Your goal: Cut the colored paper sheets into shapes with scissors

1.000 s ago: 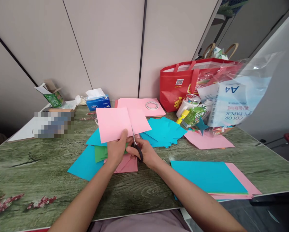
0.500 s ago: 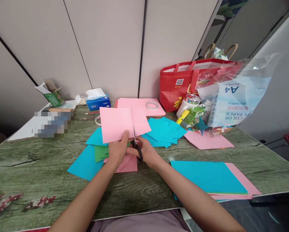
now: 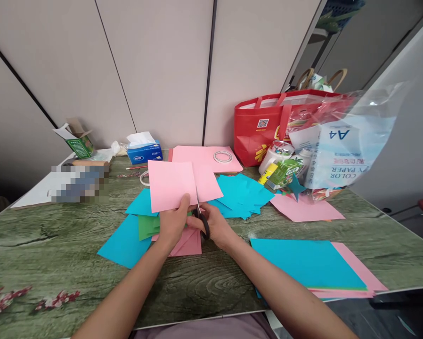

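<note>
My left hand [image 3: 172, 223] pinches the bottom edge of a pink paper sheet [image 3: 171, 184] held upright over the table. My right hand [image 3: 213, 226] grips black-handled scissors [image 3: 201, 217] whose blades run up into a slit near the middle of that sheet. Under my hands lie pink scraps [image 3: 188, 242], a green sheet [image 3: 148, 226] and blue sheets [image 3: 125, 242].
A blue and pink paper stack [image 3: 310, 266] lies at the right front edge. Cut blue squares [image 3: 245, 193], a pink sheet [image 3: 305, 209], a red bag [image 3: 259, 127], an A4 colour paper pack [image 3: 342, 150], glue items [image 3: 280, 167], tape ring [image 3: 223, 156] and tissue box [image 3: 144, 150] sit behind.
The pink sheet has come lower and nearer to me while the scissors' cut has advanced further up it. Both hands stayed close together.
</note>
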The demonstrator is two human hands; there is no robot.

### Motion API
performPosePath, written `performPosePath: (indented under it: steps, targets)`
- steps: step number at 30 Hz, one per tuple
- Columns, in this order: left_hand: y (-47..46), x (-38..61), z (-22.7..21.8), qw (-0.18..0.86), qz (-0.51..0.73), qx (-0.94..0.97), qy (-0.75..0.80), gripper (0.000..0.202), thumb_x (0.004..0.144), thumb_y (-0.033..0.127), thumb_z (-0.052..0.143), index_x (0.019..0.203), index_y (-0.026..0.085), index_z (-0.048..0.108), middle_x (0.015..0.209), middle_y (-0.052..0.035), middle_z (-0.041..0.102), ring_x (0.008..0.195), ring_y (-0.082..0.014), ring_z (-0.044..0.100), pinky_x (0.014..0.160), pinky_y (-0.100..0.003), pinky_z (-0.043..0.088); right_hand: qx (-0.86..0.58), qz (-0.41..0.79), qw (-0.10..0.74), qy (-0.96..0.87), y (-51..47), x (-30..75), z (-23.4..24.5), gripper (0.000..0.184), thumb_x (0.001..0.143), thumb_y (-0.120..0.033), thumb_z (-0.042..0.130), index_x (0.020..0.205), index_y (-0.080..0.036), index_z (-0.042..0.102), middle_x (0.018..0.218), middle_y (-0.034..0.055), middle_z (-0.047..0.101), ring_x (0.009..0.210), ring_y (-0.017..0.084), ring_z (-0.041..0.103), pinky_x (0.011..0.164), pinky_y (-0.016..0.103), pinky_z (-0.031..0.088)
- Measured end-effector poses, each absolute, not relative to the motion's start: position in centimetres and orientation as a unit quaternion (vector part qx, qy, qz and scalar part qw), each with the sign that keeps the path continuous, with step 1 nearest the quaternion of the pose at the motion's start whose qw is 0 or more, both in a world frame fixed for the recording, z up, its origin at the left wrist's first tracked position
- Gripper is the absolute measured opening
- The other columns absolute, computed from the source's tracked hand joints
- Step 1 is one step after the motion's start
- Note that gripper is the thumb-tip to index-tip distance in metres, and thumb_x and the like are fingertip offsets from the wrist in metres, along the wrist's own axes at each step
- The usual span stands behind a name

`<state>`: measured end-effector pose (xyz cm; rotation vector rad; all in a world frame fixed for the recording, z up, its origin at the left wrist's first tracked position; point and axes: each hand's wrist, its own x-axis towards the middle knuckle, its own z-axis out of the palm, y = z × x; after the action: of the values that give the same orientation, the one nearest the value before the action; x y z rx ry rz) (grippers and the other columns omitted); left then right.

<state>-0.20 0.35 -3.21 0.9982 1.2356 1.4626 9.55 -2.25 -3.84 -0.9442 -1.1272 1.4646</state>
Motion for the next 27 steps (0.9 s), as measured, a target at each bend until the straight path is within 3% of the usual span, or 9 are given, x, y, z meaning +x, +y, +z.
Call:
performPosePath:
  steps: [6,18,27]
  targets:
    - [0.5,-0.3,-3.4,0.458,0.604,0.426,0.493,0.029,0.069,0.030,0.060,0.093,0.015,0.061,0.093,-0.0085,0.067,0.080,-0.0218,0.065,0.068,-0.033,0.054,-0.402,0.602,0.506,-0.470,-2.2,9.5,-4.3,0.040,0.054,-0.037,0.076,0.080,-0.016,0.054,0.052,-0.0056,0.048,0.047,0.008,0.040,0.046,0.022,0.030]
    - [-0.1,-0.1,-2.2,0.419,0.595,0.437,0.528,0.017,0.069,0.027,0.059,0.081,0.015,0.063,0.077,-0.0062,0.069,0.074,-0.0194,0.065,0.070,-0.031,0.051,-0.397,0.603,0.510,-0.468,-2.1,9.5,-4.7,0.036,0.058,-0.034,0.075,0.082,-0.015,0.058,0.053,-0.0041,0.054,0.045,0.008,0.044,0.044,0.021,0.032]
    - [0.1,-0.3,-2.6,0.402,0.589,0.437,0.548,0.026,0.067,0.033,0.060,0.085,0.014,0.063,0.092,-0.0086,0.068,0.085,-0.0205,0.062,0.079,-0.032,0.048,-0.400,0.598,0.513,-0.469,-2.2,9.4,-4.3,0.037,0.057,-0.039,0.074,0.080,-0.015,0.057,0.060,-0.0020,0.058,0.044,0.007,0.043,0.043,0.021,0.034]
